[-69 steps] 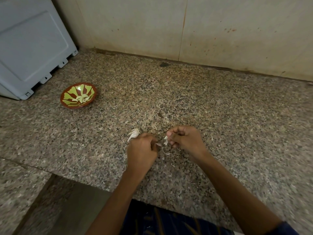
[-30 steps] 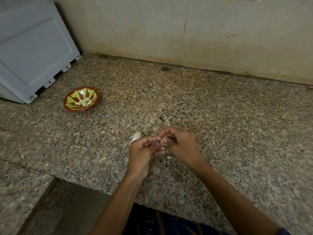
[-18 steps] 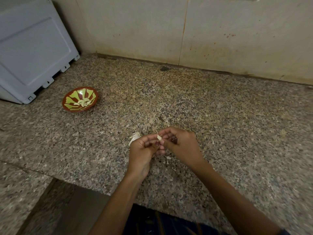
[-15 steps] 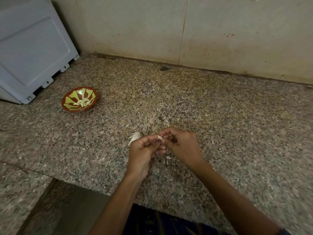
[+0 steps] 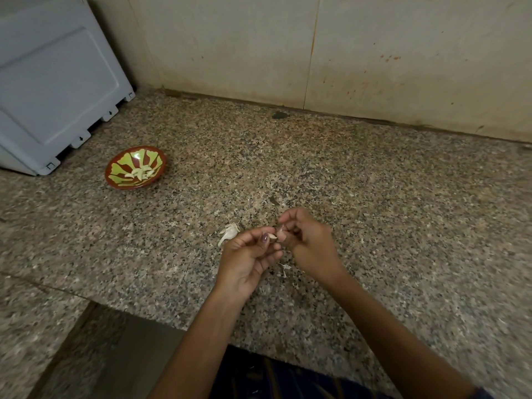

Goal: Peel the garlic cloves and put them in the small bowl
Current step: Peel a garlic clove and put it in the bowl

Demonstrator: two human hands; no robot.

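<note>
My left hand [image 5: 247,259] pinches a small garlic clove [image 5: 273,237] between thumb and fingers, just above the granite counter [image 5: 374,211]. My right hand [image 5: 309,246] meets it from the right, its fingertips pinching the clove's skin. A piece of garlic bulb with papery skin [image 5: 229,233] lies on the counter just left of my left hand. The small red and green bowl [image 5: 115,180] sits far to the left and holds several peeled cloves [image 5: 140,173].
A grey plastic appliance [image 5: 54,82] leans at the back left, close to the bowl. A tiled wall [image 5: 316,53] closes the counter's far side. Bits of peel [image 5: 283,269] lie under my hands. The counter's front edge steps down at lower left.
My hands came together from slightly apart and both hold the clove now. My right fingers have shifted a little on its skin. The bowl and bulb piece have not moved.
</note>
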